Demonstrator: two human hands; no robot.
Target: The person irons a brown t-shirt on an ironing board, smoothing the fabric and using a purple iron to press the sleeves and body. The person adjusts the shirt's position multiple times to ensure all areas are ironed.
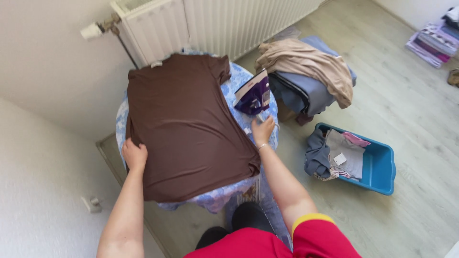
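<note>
A brown shirt (186, 124) lies spread flat on an ironing board (239, 81) with a blue-and-white patterned cover, its collar toward a white radiator (210, 24) and its hem toward the person. The left hand (135, 154) rests palm down on the shirt's lower left edge, fingers together and pressed flat on the cloth rather than clamped around it. The right hand (262, 130) sits at the shirt's right edge, just where the cloth meets the board's cover, fingers curled together; whether they pinch the fabric cannot be told. Just beyond that hand a purple and white iron (253, 93) stands upright on its heel on the board, beside the shirt's right sleeve and apart from the hand. On the floor to the right of the board is a pile of clothes (306, 71), with a beige garment draped over blue and grey ones. Nearer the person, a blue tub (380, 165) on the floor holds grey and pink laundry, some hanging over its left rim. A stack of folded cloth (432, 40) lies well apart in the far right corner. The person wears a red top with a yellow sleeve trim.
</note>
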